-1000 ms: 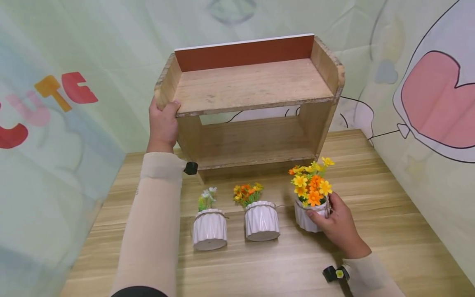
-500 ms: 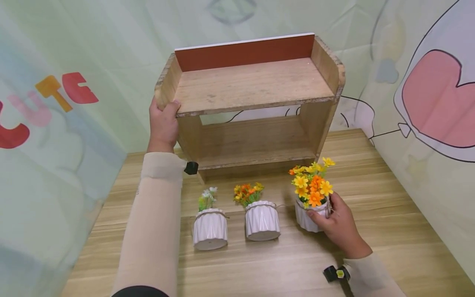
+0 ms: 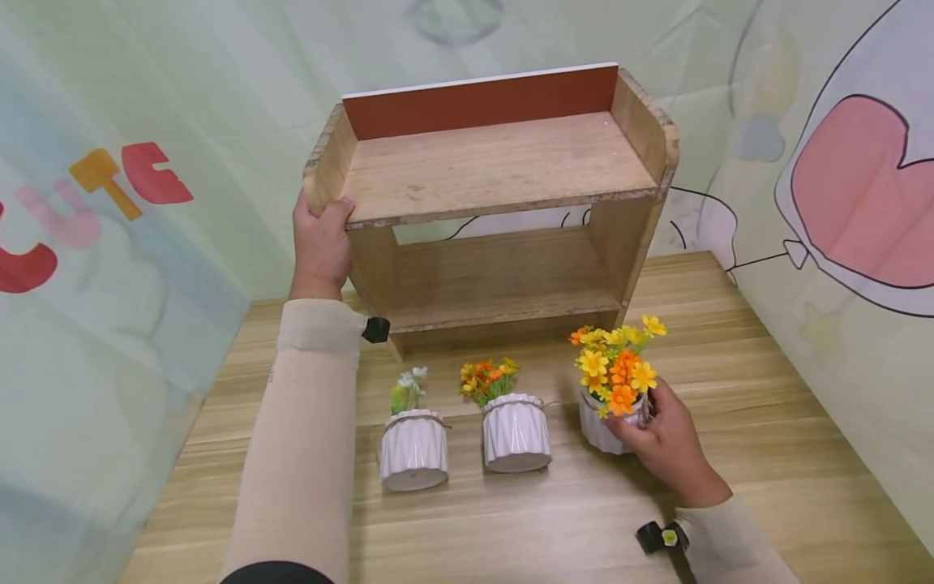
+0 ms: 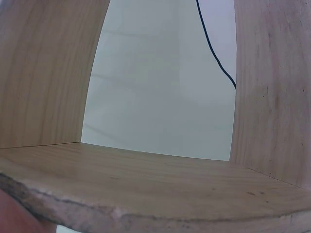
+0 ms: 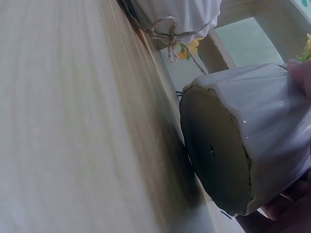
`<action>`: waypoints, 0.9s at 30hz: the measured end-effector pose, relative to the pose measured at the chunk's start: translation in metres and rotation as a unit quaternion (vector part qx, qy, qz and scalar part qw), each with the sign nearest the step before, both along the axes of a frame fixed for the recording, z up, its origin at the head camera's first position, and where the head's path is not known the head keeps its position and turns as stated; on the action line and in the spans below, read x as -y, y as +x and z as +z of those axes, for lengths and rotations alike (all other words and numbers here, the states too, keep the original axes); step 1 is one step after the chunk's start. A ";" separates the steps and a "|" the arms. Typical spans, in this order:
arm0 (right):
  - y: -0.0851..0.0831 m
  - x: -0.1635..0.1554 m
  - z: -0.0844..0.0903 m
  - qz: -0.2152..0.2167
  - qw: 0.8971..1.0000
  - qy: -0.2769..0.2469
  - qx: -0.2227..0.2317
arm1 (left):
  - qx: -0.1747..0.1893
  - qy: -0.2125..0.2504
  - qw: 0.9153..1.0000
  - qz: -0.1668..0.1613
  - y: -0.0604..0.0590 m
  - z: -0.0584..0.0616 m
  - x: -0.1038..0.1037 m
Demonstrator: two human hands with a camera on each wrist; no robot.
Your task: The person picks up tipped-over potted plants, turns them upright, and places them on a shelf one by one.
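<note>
My left hand (image 3: 321, 243) grips the left side panel of a two-tier wooden shelf (image 3: 496, 174), with the thumb at the upper board's front corner. In the right hand (image 3: 671, 450) I hold a white ribbed flower pot (image 3: 600, 426) with yellow and orange flowers (image 3: 616, 369), thumb on its near side. The right wrist view shows this pot's flat base (image 5: 214, 150) tilted close to the tabletop. To its left, a pot of small orange flowers (image 3: 516, 434) and a pot of white flowers (image 3: 413, 454) lie on their sides, bases toward me.
The wood-grain table (image 3: 511, 527) carries everything. The shelf stands at its back, near a printed cloth backdrop (image 3: 182, 81) that also runs along both sides. A thin reddish-brown back board (image 3: 481, 104) rises behind the shelf's top tier.
The held pot has tipped slightly, its flowers leaning a little lower and toward me. My left hand, the shelf and the other two pots stay where they were.
</note>
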State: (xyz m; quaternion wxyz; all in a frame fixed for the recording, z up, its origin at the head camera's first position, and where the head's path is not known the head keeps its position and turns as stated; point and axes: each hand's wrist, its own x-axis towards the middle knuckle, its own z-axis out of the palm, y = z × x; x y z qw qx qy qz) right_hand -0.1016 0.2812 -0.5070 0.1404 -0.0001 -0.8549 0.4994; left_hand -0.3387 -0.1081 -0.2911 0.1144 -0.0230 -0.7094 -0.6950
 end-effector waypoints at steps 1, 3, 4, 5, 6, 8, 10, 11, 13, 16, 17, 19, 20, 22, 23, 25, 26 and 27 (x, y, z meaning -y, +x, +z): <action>0.000 0.000 0.000 0.000 1.000 0.001 0.002 | 0.001 -0.001 1.000 0.001 0.000 0.000 0.000; 0.001 0.000 0.000 0.000 1.000 0.003 0.005 | 0.004 -0.001 1.000 0.001 0.000 0.000 0.000; 0.001 0.000 0.001 0.000 1.000 0.005 0.007 | 0.004 0.000 1.000 0.001 0.000 0.000 0.000; 0.001 0.000 0.001 0.001 1.000 0.006 0.009 | 0.005 0.000 1.000 0.001 -0.001 0.000 0.000; 0.001 0.000 0.001 0.000 1.000 0.009 0.011 | 0.005 0.000 1.000 0.002 -0.001 0.000 0.000; 0.001 0.000 0.001 0.001 1.000 0.010 0.010 | 0.004 -0.003 1.000 0.003 -0.001 0.000 0.000; 0.001 -0.001 0.000 0.002 1.000 0.012 0.009 | 0.003 -0.002 1.000 0.004 -0.001 0.000 0.000; 0.001 -0.001 0.000 0.001 1.000 0.016 0.010 | 0.004 -0.004 1.000 0.004 -0.001 0.000 0.000; 0.001 -0.001 0.000 0.003 1.000 0.021 0.010 | 0.004 -0.004 1.000 0.005 -0.001 0.000 -0.001; 0.001 -0.002 0.000 0.005 0.999 0.032 0.010 | 0.003 -0.003 1.000 0.006 -0.001 0.000 -0.001; 0.001 -0.002 0.000 0.006 0.999 0.035 0.010 | 0.001 -0.003 1.000 0.007 -0.001 0.000 -0.001; 0.001 -0.002 0.000 0.013 0.999 0.033 0.001 | 0.000 -0.004 1.000 0.006 -0.001 0.000 -0.001; 0.000 -0.002 -0.001 0.015 0.999 0.044 -0.004 | 0.001 -0.005 1.000 0.007 -0.001 0.001 -0.001; 0.000 -0.002 -0.003 0.021 0.998 0.057 -0.013 | 0.002 -0.007 1.000 0.006 -0.001 0.000 0.000; 0.000 -0.002 -0.005 0.024 0.997 0.067 -0.018 | 0.003 -0.008 1.000 0.006 0.000 0.000 0.000; 0.000 -0.002 -0.006 0.027 0.996 0.080 -0.026 | 0.005 -0.009 1.000 0.007 0.000 0.001 0.001; 0.000 -0.002 -0.007 0.029 0.996 0.085 -0.026 | 0.005 -0.008 1.000 0.006 0.000 0.001 0.001; 0.000 -0.002 -0.007 0.030 0.996 0.085 -0.025 | 0.005 -0.008 1.000 0.006 0.000 0.001 0.001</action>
